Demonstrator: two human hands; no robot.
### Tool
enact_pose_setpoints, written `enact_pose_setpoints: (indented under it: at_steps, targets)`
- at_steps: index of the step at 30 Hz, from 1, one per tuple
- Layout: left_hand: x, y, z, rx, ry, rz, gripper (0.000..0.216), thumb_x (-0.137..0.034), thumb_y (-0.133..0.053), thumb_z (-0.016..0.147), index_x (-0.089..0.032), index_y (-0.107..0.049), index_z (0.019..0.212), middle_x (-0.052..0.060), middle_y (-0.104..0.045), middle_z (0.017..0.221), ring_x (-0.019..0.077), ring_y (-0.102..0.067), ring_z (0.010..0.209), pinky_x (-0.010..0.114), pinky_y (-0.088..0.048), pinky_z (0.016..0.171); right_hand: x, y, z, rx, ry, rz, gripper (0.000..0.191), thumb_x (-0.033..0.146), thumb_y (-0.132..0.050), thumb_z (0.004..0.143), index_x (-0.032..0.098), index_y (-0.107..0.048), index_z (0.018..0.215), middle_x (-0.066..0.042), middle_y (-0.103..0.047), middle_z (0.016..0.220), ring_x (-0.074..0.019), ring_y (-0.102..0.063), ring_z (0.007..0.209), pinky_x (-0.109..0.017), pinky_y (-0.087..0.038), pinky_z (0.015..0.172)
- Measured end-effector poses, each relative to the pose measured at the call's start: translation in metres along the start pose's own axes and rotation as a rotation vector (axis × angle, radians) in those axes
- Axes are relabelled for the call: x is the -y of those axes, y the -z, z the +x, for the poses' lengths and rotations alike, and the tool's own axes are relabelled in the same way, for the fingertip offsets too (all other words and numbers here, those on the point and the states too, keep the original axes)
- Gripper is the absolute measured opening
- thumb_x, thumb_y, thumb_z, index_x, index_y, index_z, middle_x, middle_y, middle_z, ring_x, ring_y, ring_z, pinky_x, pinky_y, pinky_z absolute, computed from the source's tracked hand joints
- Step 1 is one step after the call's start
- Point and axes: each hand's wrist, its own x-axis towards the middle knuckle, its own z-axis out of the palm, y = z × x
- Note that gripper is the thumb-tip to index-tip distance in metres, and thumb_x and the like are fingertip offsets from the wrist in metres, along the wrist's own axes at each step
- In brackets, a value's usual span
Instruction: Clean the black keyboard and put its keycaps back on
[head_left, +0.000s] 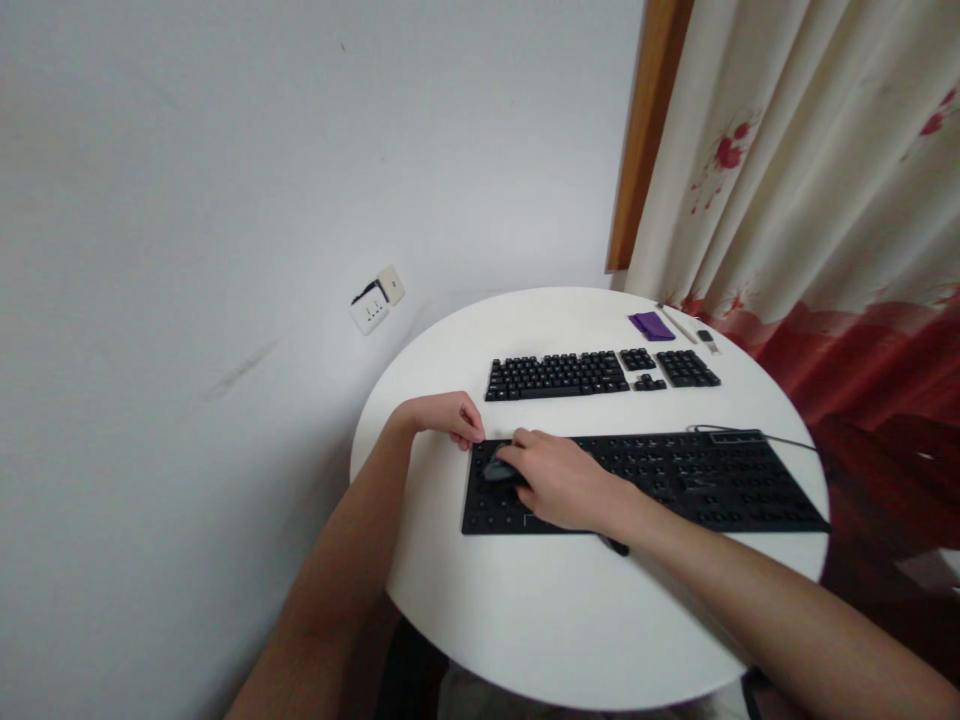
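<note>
A black keyboard base (697,480) with its keycaps off lies across the round white table (570,620). My right hand (559,482) rests on its left part, fingers closed on a small dark object (496,470) pressed to the base; I cannot make out what it is. My left hand (450,416) sits on the table at the base's upper left corner, fingers curled and touching that corner. Behind the base the removed black keycaps (559,375) lie laid out in keyboard order.
A purple cloth (651,325), a thin white stick (679,324) and a small dark piece (706,338) lie at the table's far right. The keyboard cable (780,437) runs off to the right. A wall socket (371,310) is on the wall; a curtain (810,180) hangs right.
</note>
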Motion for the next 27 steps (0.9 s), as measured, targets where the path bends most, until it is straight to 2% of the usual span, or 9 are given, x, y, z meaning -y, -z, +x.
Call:
enact_pose_setpoints:
  at_steps: [3, 6, 10, 12, 14, 16, 22, 24, 27]
  targets:
    - [-0.001, 0.001, -0.001, 0.003, 0.015, -0.003, 0.033, -0.045, -0.083, 0.069, -0.014, -0.079, 0.08, 0.007, -0.073, 0.066, 0.0151, -0.067, 0.06, 0.021, -0.051, 0.058, 0.013, -0.003, -0.003, 0.064, 0.206, 0.132, 0.036, 0.021, -0.06, 0.084, 0.02, -0.064, 0.12, -0.01, -0.063, 0.112, -0.0247, -0.061, 0.103, -0.034, -0.048, 0.085]
    - [0.0, 0.001, 0.0, -0.001, 0.017, -0.003, 0.032, -0.044, -0.084, 0.069, -0.014, -0.079, 0.081, 0.007, -0.074, 0.066, 0.0153, -0.067, 0.061, 0.021, -0.051, 0.058, 0.013, -0.001, -0.004, 0.042, 0.231, 0.228, 0.038, 0.02, -0.059, 0.085, 0.023, -0.064, 0.122, -0.007, -0.064, 0.113, -0.0226, -0.061, 0.105, -0.032, -0.047, 0.088]
    - [0.003, 0.001, 0.002, 0.013, -0.011, 0.003, 0.03, -0.044, -0.082, 0.071, -0.015, -0.079, 0.079, 0.005, -0.073, 0.065, 0.0138, -0.067, 0.059, 0.02, -0.049, 0.057, -0.003, 0.007, 0.001, -0.125, -0.093, 0.079, 0.036, 0.017, -0.053, 0.088, 0.019, -0.061, 0.123, -0.011, -0.063, 0.113, -0.0244, -0.059, 0.106, -0.035, -0.046, 0.088]
    - [0.004, 0.001, 0.003, 0.01, -0.016, 0.008, 0.03, -0.044, -0.082, 0.071, -0.015, -0.079, 0.079, 0.006, -0.074, 0.065, 0.0137, -0.067, 0.059, 0.02, -0.05, 0.057, -0.011, 0.008, 0.003, -0.148, -0.248, -0.019, 0.032, 0.016, -0.05, 0.09, 0.016, -0.062, 0.119, -0.013, -0.062, 0.112, -0.0262, -0.059, 0.104, -0.037, -0.047, 0.084]
    - [0.004, 0.0, 0.002, 0.001, -0.011, 0.013, 0.031, -0.044, -0.082, 0.071, -0.015, -0.079, 0.08, 0.007, -0.074, 0.066, 0.014, -0.067, 0.059, 0.02, -0.05, 0.058, -0.012, 0.006, 0.004, -0.126, -0.3, -0.084, 0.03, 0.015, -0.049, 0.088, 0.014, -0.063, 0.115, -0.015, -0.062, 0.11, -0.0278, -0.06, 0.101, -0.038, -0.048, 0.08]
    - [0.003, 0.0, 0.002, -0.005, -0.007, 0.018, 0.031, -0.044, -0.082, 0.071, -0.015, -0.079, 0.079, 0.007, -0.074, 0.066, 0.0143, -0.067, 0.059, 0.021, -0.05, 0.058, -0.006, 0.001, 0.003, -0.086, -0.23, -0.094, 0.029, 0.014, -0.052, 0.085, 0.014, -0.064, 0.112, -0.014, -0.063, 0.108, -0.0282, -0.061, 0.099, -0.038, -0.049, 0.078]
    - [0.0, 0.001, 0.0, 0.0, 0.003, 0.0, 0.03, -0.043, -0.082, 0.07, -0.015, -0.079, 0.081, 0.006, -0.074, 0.066, 0.0148, -0.068, 0.06, 0.021, -0.051, 0.058, 0.022, -0.004, -0.006, 0.07, 0.21, 0.11, 0.032, 0.026, -0.06, 0.085, 0.019, -0.065, 0.115, -0.009, -0.065, 0.109, -0.025, -0.063, 0.1, -0.034, -0.049, 0.081]
    - [0.0, 0.001, 0.0, 0.001, 0.009, -0.013, 0.031, -0.044, -0.083, 0.07, -0.015, -0.079, 0.082, 0.006, -0.074, 0.066, 0.0149, -0.068, 0.061, 0.021, -0.051, 0.058, 0.019, -0.001, -0.006, 0.057, 0.209, 0.166, 0.033, 0.024, -0.058, 0.085, 0.022, -0.064, 0.118, -0.007, -0.066, 0.109, -0.0232, -0.064, 0.1, -0.032, -0.049, 0.082]
    - [0.001, 0.0, 0.0, 0.005, 0.004, -0.015, 0.031, -0.043, -0.082, 0.07, -0.015, -0.079, 0.083, 0.006, -0.074, 0.067, 0.0146, -0.068, 0.061, 0.02, -0.051, 0.059, 0.005, 0.004, -0.002, -0.039, -0.009, 0.075, 0.034, 0.02, -0.055, 0.086, 0.02, -0.063, 0.119, -0.009, -0.065, 0.11, -0.0244, -0.063, 0.101, -0.034, -0.048, 0.082]
